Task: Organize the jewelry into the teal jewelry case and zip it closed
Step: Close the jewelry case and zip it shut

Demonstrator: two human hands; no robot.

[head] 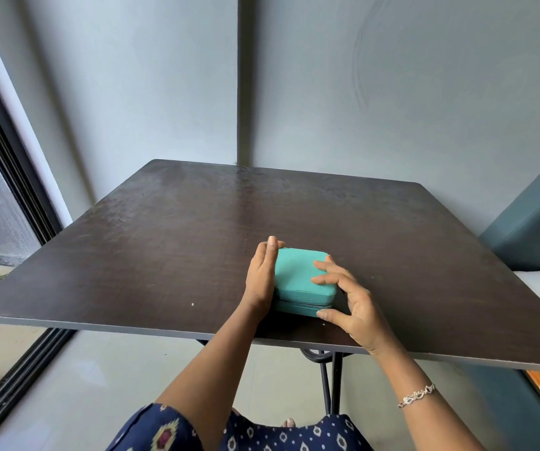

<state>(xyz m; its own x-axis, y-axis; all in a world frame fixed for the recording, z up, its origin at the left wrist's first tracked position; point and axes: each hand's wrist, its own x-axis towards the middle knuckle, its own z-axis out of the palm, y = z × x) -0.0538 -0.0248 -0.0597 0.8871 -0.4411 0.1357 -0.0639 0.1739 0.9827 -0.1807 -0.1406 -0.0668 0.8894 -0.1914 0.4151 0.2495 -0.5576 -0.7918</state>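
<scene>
The teal jewelry case [301,278] is found with its lid down on the dark table [164,239], near the front edge. The left hand [262,275] is laid flat against its left side, fingers straight. Its right front corner is gripped by the right hand [350,297], fingers bent over the lid, thumb at the base. Whether it is zipped cannot be told.

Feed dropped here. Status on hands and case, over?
Left hand flat against case, left side. Right hand grips its near right corner. Case shut flat, zipped or not unclear. Nothing blocking.
</scene>
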